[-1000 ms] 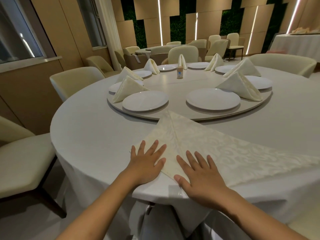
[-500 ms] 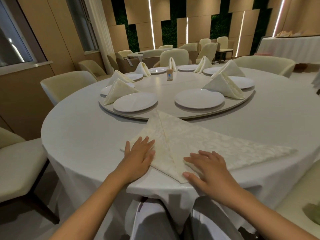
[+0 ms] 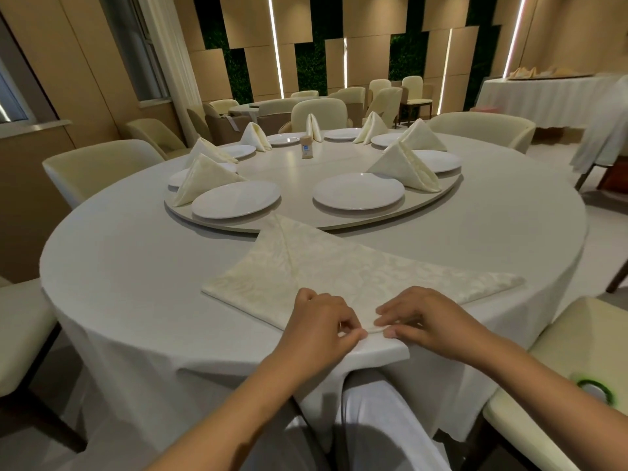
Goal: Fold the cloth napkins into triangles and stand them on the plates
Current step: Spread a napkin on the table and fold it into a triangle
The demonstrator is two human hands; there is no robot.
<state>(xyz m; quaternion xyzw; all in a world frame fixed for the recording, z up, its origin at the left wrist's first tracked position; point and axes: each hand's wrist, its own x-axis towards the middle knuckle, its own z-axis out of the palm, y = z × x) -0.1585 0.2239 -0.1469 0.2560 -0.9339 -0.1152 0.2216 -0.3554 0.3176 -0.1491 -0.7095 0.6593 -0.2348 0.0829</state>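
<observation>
A cream patterned napkin [image 3: 339, 273] lies flat on the tablecloth as a wide triangle, its left flap folded in, its tip toward the turntable. My left hand [image 3: 319, 326] and my right hand [image 3: 428, 321] meet at its near corner by the table edge, and each pinches that corner between thumb and fingertips. Two bare white plates stand on the turntable just beyond, one at left [image 3: 236, 199] and one at right [image 3: 358, 192]. Folded napkins stand by the other plates, such as one at left [image 3: 200, 176] and one at right [image 3: 404, 168].
The round turntable [image 3: 339, 227] carries several more plates and a small shaker [image 3: 306, 147] at its centre. Cream chairs ring the table, one close at right [image 3: 577, 341] and one at left [image 3: 20, 334]. A draped side table [image 3: 543, 96] stands far right.
Both hands lay flat on the napkin's lower part; they have drawn back toward me to its near corner and now pinch it. The view has shifted a little.
</observation>
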